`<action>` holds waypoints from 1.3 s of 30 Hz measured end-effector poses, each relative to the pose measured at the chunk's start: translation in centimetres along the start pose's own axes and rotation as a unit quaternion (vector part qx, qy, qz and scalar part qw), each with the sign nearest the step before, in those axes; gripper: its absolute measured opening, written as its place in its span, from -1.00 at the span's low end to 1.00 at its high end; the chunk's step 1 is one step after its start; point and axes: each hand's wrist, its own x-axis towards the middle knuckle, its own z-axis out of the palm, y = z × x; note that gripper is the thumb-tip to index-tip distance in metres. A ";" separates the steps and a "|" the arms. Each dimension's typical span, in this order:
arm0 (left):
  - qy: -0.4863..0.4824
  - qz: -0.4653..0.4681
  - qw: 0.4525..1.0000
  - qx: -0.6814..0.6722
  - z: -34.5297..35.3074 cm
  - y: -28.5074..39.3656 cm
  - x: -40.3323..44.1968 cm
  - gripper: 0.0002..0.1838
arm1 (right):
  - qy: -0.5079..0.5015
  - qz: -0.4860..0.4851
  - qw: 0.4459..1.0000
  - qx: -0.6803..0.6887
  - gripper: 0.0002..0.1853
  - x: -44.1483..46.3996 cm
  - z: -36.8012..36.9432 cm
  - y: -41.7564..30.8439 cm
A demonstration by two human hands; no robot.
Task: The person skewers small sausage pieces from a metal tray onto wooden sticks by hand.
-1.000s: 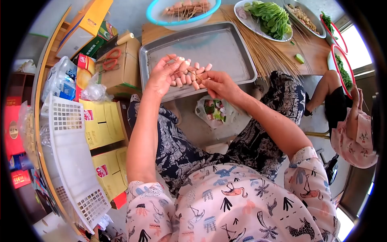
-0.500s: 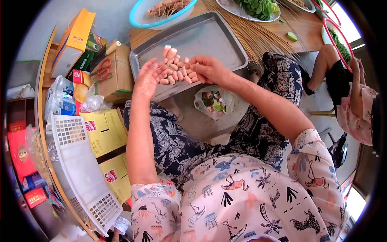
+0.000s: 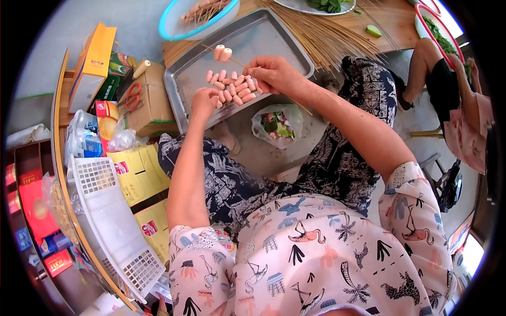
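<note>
My right hand (image 3: 273, 75) is closed on a wooden skewer (image 3: 239, 62) that slants up to the left over the metal tray. Two small sausages (image 3: 222, 53) sit side by side near the skewer's far end. Below them lies a pile of small sausages (image 3: 237, 87) at the near side of the metal tray (image 3: 256, 38). My left hand (image 3: 204, 101) is at the left edge of the pile, fingers pinched together at a sausage; whether it grips that sausage is hard to make out.
Bare skewers (image 3: 327, 34) lie right of the tray, near a cut lime (image 3: 373, 31). A blue-rimmed bowl (image 3: 199, 19) holds skewered sausages. Below the tray is a plastic bag (image 3: 278, 126) of scraps. Another person (image 3: 464, 116) sits at the right, by a red-rimmed basin (image 3: 439, 32).
My left hand has gone from open fingers to a pinch at the pile's left edge. The skewer with two sausages now shows clearly in my right hand. The whole view has shifted.
</note>
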 end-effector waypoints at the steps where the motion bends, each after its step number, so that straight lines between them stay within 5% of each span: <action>1: 0.029 0.106 0.985 0.131 0.3 0.5 0.1 -0.83 | 0.005 -0.001 1.000 -0.002 -0.80 -0.1 -0.1 -0.1; 5: 0.048 0.040 0.979 0.195 2.9 2.8 0.3 -0.83 | -0.003 -0.022 1.000 0.004 -0.82 0.1 -0.6 0.6; 9: 0.055 0.099 0.982 0.153 1.7 5.6 -1.0 -0.82 | -0.019 -0.017 1.000 -0.005 -0.82 0.0 -0.8 0.6; 15: 0.030 0.034 0.990 0.137 1.2 -0.6 0.7 -0.75 | -0.020 0.006 1.000 -0.017 -0.82 -0.5 -0.1 -0.1; 17: -0.019 0.021 0.995 0.092 -0.4 -1.3 1.1 -0.68 | -0.031 0.022 0.999 -0.028 -0.82 -0.6 0.0 -0.1; 18: -0.048 -0.080 0.988 -0.120 -2.0 -0.1 0.9 -0.69 | -0.035 0.020 0.999 -0.029 -0.82 -0.6 0.1 -0.1; 19: -0.072 -0.173 0.926 -0.327 -3.6 1.0 0.7 -0.69 | -0.039 0.021 0.998 -0.043 -0.82 -0.7 0.2 -0.2; 20: -0.067 -0.172 0.927 -0.327 -4.9 1.8 0.3 -0.69 | -0.042 0.021 0.997 -0.057 -0.82 -0.7 0.3 -0.3; 24: -0.008 -0.137 0.770 -0.624 -8.8 2.7 -1.3 -0.72 | -0.068 0.029 0.997 -0.036 -0.82 -1.4 1.1 -0.9; 31: 0.067 -0.114 0.664 -0.736 -7.5 0.1 -2.2 -0.68 | -0.096 0.026 0.993 -0.056 -0.82 -1.2 2.3 0.4; 39: 0.064 -0.147 0.654 -0.739 -7.1 0.5 -1.9 -0.65 | -0.114 0.046 0.991 -0.053 -0.83 -1.1 3.5 0.1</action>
